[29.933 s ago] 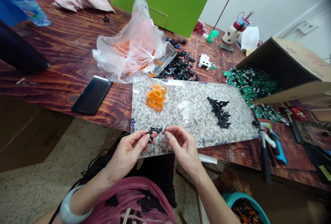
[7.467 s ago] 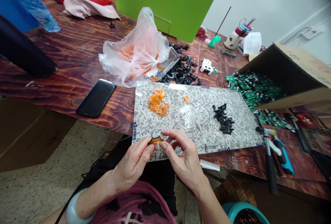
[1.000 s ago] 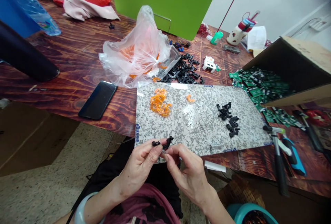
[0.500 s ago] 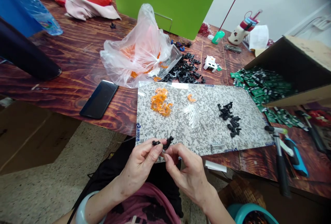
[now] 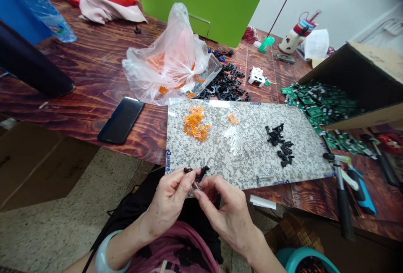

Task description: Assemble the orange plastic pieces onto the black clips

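In front of my lap, my left hand (image 5: 170, 199) pinches a small black plastic part (image 5: 202, 173) between thumb and fingers. My right hand (image 5: 227, 206) is beside it, thumb and index finger closed around a small shiny piece (image 5: 197, 185) at the part's underside. Fingers partly cover both pieces, so whether they are joined I cannot tell. Beyond my hands lies a speckled board (image 5: 179, 159). On it are orange clear plastic pieces (image 5: 195, 125), a heap of thin whitish pieces (image 5: 233, 138), a single orange piece (image 5: 233, 118), and black parts (image 5: 285, 152).
A clear bag (image 5: 173, 61) and a black-part pile (image 5: 226, 86) lie behind the board. A phone (image 5: 121, 119) is left. To the right are a cardboard box (image 5: 374, 63) with green circuit boards (image 5: 317, 105), a hammer (image 5: 341, 197), and a blue-handled tool (image 5: 362, 193).
Both hands have shifted slightly, and the black part has turned a little in my left fingers. More of the shiny piece shows between my fingertips.
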Tool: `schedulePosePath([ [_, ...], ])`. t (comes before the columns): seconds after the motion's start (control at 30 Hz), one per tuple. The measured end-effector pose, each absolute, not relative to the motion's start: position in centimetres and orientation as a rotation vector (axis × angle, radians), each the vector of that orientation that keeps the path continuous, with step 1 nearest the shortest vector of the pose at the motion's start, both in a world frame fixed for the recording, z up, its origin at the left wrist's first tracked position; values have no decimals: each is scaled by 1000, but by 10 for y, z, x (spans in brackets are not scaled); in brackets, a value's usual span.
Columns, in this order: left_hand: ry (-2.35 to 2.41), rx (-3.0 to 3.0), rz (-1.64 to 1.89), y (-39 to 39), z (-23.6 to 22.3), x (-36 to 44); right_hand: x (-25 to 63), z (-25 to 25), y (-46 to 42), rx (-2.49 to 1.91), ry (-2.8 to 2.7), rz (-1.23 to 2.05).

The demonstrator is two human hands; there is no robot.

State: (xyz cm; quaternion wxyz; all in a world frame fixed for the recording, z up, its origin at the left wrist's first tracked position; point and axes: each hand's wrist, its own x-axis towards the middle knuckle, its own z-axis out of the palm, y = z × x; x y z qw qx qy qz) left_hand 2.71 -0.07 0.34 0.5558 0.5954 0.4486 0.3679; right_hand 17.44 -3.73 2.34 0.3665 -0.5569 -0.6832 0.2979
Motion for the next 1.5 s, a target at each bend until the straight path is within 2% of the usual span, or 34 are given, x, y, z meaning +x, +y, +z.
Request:
schedulePosePath([
  [0.47,1072,1807,857,0,-2,23,178,26,-26,-1587,-1539,952],
  [0.63,1036,1940,725,-1,-6,17,183,23,-23,-1606,-1635,1013],
  [0.8,954,1986,622,1,-4,15,189,28,-20,-1610,-1885,936],
  [1.1,862,1653,375,10,7,9,205,35,-12,-1536,-2093,761],
  [1.27,938,1257,454,12,10,14,212,24,-12,-1494,-1848,724],
  [1.5,998,1114,541,16,6,15,210,19,-17,-1509,-1751,756],
])
